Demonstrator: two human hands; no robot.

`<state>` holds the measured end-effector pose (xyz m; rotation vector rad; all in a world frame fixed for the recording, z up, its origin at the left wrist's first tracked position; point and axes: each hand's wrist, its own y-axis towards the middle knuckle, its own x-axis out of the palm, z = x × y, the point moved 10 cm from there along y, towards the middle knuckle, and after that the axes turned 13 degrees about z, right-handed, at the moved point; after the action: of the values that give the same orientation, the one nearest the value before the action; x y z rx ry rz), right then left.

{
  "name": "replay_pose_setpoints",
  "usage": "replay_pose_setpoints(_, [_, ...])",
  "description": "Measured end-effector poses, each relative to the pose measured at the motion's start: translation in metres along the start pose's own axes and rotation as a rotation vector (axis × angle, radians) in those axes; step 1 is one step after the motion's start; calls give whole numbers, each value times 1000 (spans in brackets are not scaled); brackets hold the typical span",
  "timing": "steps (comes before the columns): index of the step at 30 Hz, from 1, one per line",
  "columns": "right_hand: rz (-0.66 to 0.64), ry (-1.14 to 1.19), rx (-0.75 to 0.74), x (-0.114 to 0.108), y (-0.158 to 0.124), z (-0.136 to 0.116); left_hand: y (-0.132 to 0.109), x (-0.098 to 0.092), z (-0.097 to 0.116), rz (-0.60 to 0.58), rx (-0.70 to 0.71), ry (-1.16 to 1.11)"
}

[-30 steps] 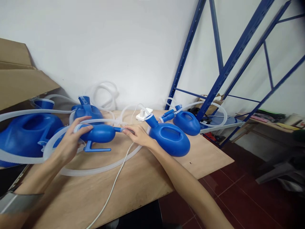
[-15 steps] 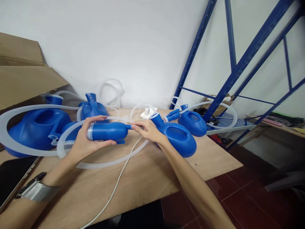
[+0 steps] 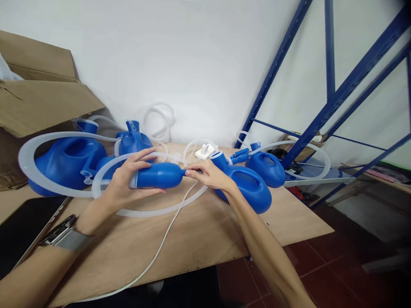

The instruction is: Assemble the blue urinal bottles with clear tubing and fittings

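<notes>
Two blue vessels [image 3: 250, 182] and a white hose [image 3: 154, 209] flank the held bulb [image 3: 159, 175].

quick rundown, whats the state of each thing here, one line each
left hand: closed around the wide end of the blue bulb piece
right hand: pinching the bulb's narrow tip
blue bulb piece: held level above the table
blue container: lying on the table, spout up
large blue container: on the table, ringed by clear tubing
cardboard box: flaps open
white cable: slack across the table
</notes>
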<state>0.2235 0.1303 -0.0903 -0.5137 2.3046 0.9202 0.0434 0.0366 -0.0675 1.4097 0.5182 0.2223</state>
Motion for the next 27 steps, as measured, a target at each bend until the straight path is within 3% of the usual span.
replay_pose_setpoints(5, [17, 31, 33, -6, -1, 2, -1, -4, -2, 67, -2, 80])
replay_pose_setpoints(9, [15, 105, 22, 0, 1, 4, -2, -3, -1, 56, 63, 212])
replay_pose_setpoints(20, [283, 237, -33, -10, 9, 15, -7, -5, -2, 76, 131, 380])
replay_pose_setpoints(27, [226, 405, 83, 3, 11, 36, -8, -4, -2, 72, 145, 358])
